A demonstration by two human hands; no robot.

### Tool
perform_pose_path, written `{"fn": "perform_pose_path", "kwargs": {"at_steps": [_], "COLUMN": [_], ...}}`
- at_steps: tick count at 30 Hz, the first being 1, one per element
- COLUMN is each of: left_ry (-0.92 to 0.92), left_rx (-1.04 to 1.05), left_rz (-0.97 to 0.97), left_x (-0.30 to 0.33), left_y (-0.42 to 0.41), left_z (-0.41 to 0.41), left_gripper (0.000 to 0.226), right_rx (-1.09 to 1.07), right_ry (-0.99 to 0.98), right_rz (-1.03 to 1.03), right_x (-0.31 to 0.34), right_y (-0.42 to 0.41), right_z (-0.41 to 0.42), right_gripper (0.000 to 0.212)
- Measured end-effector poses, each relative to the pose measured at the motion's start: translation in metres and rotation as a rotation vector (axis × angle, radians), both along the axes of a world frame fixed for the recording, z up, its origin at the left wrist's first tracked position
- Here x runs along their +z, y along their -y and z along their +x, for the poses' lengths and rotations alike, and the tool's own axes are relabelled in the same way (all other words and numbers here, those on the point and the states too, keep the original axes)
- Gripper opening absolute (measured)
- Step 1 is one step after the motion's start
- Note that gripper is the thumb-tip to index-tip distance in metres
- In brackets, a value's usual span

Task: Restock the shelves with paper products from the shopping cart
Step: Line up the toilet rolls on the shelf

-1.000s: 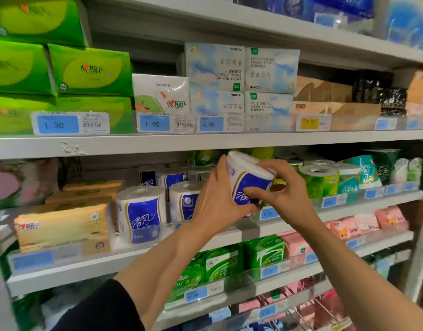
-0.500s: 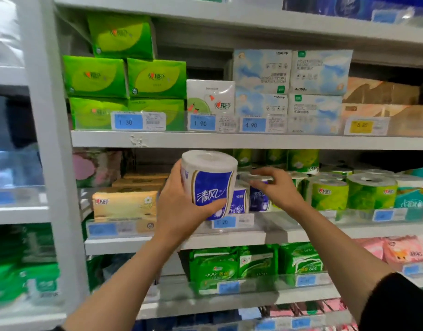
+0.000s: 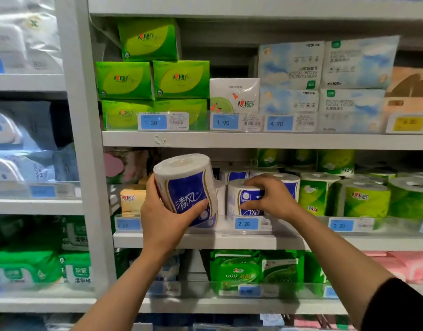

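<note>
Toilet roll (image 3: 185, 188) gripped in the left hand (image 3: 166, 217) is not yet shelved — right hand (image 3: 271, 197) fingers curl round a shelved roll (image 3: 247, 199); cart unseen.

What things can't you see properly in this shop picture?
- Shopping cart: nowhere in the head view, outside the frame.
- Yellow price tag: number too blurred to read.
- Blue roll on the shelf: the right hand covers part of its label.
- Space behind the held roll: hidden by that roll and the left hand.
- Brown packs: cut off by the right edge.
</note>
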State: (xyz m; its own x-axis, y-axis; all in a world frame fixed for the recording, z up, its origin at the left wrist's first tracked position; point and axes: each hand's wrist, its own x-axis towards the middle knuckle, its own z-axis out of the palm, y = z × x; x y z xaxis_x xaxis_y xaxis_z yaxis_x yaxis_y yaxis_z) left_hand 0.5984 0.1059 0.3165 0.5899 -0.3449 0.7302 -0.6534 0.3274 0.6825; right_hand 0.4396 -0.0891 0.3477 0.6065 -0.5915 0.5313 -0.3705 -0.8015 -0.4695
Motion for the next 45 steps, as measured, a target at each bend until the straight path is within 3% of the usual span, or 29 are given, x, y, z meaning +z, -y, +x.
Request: {"fn": "perform_pose_path", "kwargs": {"at_steps": [7,11,16,20,24,29,32,34,41,45], "left_ry": [-0.007,0.010,-0.070,-0.091,-0.060,-0.045,-0.045,-0.013,-0.031,-0.006], "left_rx": [-0.031,-0.061,-0.103,-0.077,-0.046,0.028,0.088,0.130,0.168,0.146], "left_rz": [0.025,0.037,-0.004,-0.041,-0.058,-0.061,-0.056,-0.041,-0.069,-0.048], "left_x": [-0.010,-0.013,-0.007,0.000,0.005,0.001,-0.002,-0.004,-0.013,-0.012], "left_y": [0.009,0.013,0.012,0.003,-0.010,-0.025,-0.029,-0.029,-0.023,-0.016], "left_z": [-0.002,-0.003,0.004,0.025,0.041,0.059,0.070,0.073,0.068,0.063], "left_gripper": [0.103,0.101,0.099,0.096,0.103,0.105,0.111,0.116,0.121,0.120], "right_rx": [-0.080,-0.166,-0.194,-0.162,-0.053,0.088,0.196,0.218,0.069,-0.053], "right_ry": [-0.037,-0.063,-0.121,-0.019,-0.016,0.188,0.014,-0.002,0.224,0.066], "right_rz": [0.039,0.075,0.030,-0.094,0.079,0.641,0.573,0.520,0.503,0.310], "right_x": [0.007,0.014,0.017,0.025,0.024,0.025,0.009,0.001,-0.003,-0.001], "right_y": [0.004,0.017,0.011,-0.013,-0.031,-0.042,-0.032,-0.030,-0.019,-0.017], "right_z": [0.002,-0.024,-0.022,0.004,0.041,0.071,0.081,0.088,0.095,0.084], "right_gripper": [0.068,0.057,0.058,0.034,0.020,0.043,0.076,0.079,0.076,0.088]}}
